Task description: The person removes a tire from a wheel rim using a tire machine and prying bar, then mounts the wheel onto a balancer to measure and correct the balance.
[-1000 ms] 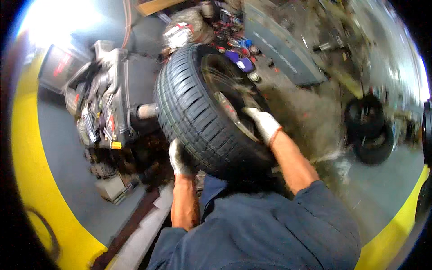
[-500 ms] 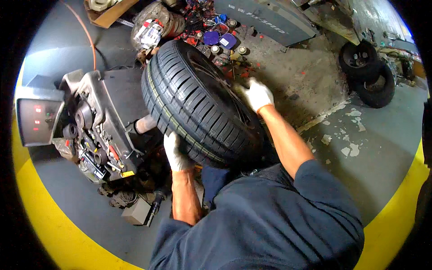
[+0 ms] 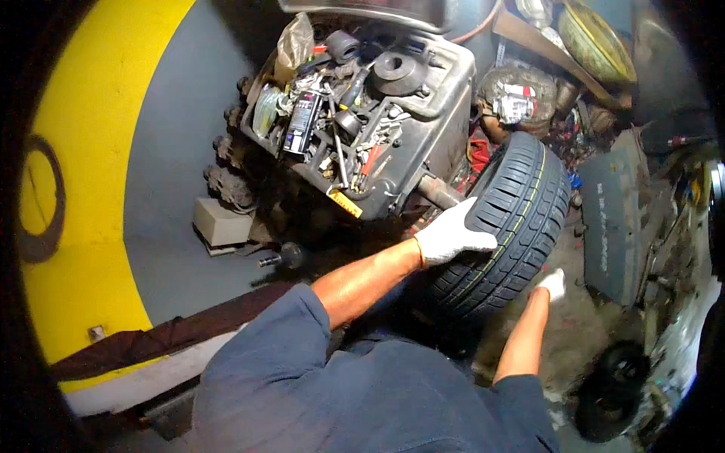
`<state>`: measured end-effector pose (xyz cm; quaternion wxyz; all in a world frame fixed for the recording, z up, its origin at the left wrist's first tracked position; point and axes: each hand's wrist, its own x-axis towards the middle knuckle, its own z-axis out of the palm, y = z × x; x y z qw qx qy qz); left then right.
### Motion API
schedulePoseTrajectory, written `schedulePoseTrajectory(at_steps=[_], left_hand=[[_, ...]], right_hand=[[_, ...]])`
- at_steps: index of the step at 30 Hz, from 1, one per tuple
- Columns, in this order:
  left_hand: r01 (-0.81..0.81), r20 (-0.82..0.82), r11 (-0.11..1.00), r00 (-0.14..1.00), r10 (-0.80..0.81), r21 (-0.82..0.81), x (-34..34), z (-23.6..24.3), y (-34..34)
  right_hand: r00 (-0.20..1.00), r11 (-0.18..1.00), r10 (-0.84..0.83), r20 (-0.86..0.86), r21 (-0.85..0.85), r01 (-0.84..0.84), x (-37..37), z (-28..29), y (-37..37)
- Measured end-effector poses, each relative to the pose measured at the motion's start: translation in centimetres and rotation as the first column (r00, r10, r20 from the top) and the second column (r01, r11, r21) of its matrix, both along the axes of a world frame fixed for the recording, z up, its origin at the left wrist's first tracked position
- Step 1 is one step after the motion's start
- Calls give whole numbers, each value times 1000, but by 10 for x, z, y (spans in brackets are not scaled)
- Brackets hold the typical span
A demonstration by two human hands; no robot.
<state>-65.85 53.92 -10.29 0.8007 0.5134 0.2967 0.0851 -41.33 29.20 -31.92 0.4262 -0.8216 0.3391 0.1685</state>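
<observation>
A black car tire (image 3: pixel 521 219) with a yellow-green line round its tread stands tilted at the end of a metal shaft (image 3: pixel 438 192). My left hand (image 3: pixel 457 235), in a white knit glove, grips the tire's near left edge, its thumb lying over the tread and its other fingers partly hidden. On the tire's right side is my gloved right hand (image 3: pixel 553 285), low and close to the sidewall. Its fingers are too small and blurred to read, and whether it touches the tire is unclear.
The shaft comes from a grey machine (image 3: pixel 445 113) whose top tray holds a spray can (image 3: pixel 302 122), tools and a round black cone (image 3: pixel 398 72). A grey panel (image 3: pixel 610 226) leans at right. Other tires (image 3: pixel 612 392) lie lower right, and a white box (image 3: pixel 221 221) sits left.
My view has swung left, so machine and tire now appear further right. My left hand has moved up onto the tread's near edge, and my right hand is lower beside the tire.
</observation>
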Motion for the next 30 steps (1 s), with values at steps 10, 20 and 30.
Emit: schedulePoseTrajectory(at_steps=[10, 20, 30], left_hand=[[449, -190, 871, 890, -415, 199, -8, -44, 89], [438, 94, 738, 826, -555, 513, -15, -115, 114], [571, -145, 735, 815, -561, 365, -30, -91, 117]], right_hand=[[-333, -98, 734, 592, -393, -914, -143, 301, 317], [-478, -204, 810, 340, -602, -772, -244, 174, 500], [-626, -218, 680, 382, -709, -670, -245, 177, 529]])
